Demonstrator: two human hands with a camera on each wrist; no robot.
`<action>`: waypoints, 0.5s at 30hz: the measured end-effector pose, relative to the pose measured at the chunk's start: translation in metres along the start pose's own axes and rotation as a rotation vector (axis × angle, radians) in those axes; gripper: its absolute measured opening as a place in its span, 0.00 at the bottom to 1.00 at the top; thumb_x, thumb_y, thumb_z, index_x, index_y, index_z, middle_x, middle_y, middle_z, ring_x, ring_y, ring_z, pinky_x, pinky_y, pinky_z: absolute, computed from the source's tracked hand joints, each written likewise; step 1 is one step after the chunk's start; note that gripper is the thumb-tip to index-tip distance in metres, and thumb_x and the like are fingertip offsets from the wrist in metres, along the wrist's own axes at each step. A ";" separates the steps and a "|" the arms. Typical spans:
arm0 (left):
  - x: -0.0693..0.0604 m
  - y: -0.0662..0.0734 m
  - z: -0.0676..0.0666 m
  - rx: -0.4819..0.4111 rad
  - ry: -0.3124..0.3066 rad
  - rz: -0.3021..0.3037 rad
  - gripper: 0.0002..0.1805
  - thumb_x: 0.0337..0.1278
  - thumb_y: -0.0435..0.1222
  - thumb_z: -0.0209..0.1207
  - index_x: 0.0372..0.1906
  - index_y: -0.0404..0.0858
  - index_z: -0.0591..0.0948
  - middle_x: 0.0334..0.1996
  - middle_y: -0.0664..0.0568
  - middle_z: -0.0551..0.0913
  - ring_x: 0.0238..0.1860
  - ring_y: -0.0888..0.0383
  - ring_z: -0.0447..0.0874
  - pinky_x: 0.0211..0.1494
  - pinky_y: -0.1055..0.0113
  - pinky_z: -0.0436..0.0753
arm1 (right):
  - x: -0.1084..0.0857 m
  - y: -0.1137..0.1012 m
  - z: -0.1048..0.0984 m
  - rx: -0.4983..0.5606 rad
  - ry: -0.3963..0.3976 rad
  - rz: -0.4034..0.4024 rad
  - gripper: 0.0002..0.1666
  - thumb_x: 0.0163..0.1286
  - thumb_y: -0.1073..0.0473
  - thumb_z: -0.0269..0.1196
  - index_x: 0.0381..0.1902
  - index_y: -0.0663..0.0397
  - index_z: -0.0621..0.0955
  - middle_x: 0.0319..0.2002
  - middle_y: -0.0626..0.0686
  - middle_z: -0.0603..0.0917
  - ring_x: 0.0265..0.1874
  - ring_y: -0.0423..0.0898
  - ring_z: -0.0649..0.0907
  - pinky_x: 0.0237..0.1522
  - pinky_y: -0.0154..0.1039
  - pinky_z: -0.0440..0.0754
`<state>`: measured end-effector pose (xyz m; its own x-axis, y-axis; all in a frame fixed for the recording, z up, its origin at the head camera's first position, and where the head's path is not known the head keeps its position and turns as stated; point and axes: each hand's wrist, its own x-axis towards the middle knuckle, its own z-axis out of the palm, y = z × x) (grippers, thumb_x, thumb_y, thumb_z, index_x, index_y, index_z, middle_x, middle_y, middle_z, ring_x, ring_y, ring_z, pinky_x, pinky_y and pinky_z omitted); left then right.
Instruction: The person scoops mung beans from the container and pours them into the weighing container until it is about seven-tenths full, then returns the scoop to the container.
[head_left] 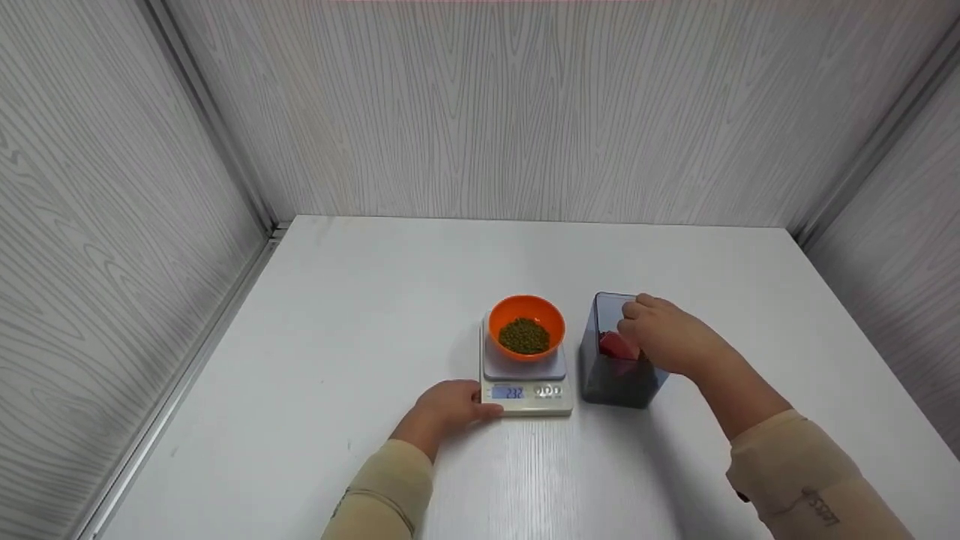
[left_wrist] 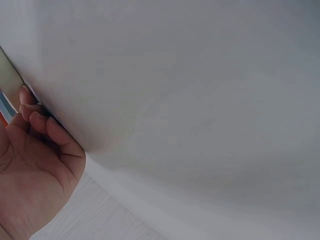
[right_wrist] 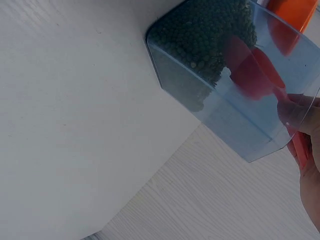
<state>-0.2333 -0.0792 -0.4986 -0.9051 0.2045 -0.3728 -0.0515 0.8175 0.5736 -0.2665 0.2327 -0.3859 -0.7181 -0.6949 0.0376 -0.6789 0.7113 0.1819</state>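
Note:
A kitchen scale (head_left: 551, 410) lies on the table, its display reading what looks like 232. On its platform sits an orange bowl (head_left: 525, 306) with small green beans (head_left: 524, 337) inside. My left hand (head_left: 448, 405) grips the scale's front left corner; in the left wrist view its fingers curl at the edge. To the scale's right stands a clear bin (head_left: 619, 388), partly filled with beans (right_wrist: 200, 35). My right hand (head_left: 664, 335) is at the bin's rim and holds a red scoop (right_wrist: 257, 75) by its handle. The scoop's bowl is inside the bin, above the beans.
The white table (head_left: 360, 300) stretches around the scale and bin. A wood-grained panel (head_left: 480, 112) rises at the back, with side panels (head_left: 112, 225) to the left and right. The bin stands a small gap away from the scale.

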 end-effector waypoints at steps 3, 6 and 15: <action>0.001 -0.001 0.000 0.009 0.002 0.008 0.19 0.46 0.58 0.60 0.36 0.49 0.79 0.32 0.56 0.77 0.36 0.55 0.71 0.51 0.56 0.71 | -0.001 0.001 -0.001 0.042 -0.007 0.006 0.13 0.46 0.75 0.66 0.26 0.53 0.79 0.27 0.49 0.72 0.34 0.46 0.70 0.36 0.39 0.74; 0.002 -0.002 0.001 0.040 0.007 0.028 0.19 0.47 0.58 0.60 0.34 0.48 0.78 0.30 0.56 0.76 0.35 0.55 0.71 0.48 0.57 0.71 | -0.002 0.002 -0.002 0.103 -0.025 0.034 0.12 0.46 0.74 0.66 0.26 0.53 0.80 0.27 0.48 0.71 0.33 0.45 0.70 0.34 0.39 0.74; 0.003 -0.002 0.001 0.056 0.007 0.034 0.19 0.47 0.57 0.60 0.33 0.47 0.78 0.30 0.55 0.76 0.35 0.55 0.71 0.48 0.57 0.71 | -0.004 0.008 0.002 0.268 -0.057 0.104 0.08 0.51 0.72 0.63 0.26 0.54 0.79 0.26 0.48 0.72 0.31 0.45 0.70 0.33 0.39 0.73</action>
<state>-0.2350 -0.0792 -0.5014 -0.9090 0.2293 -0.3481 0.0033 0.8390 0.5442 -0.2694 0.2418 -0.3863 -0.7880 -0.6155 -0.0146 -0.6122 0.7859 -0.0868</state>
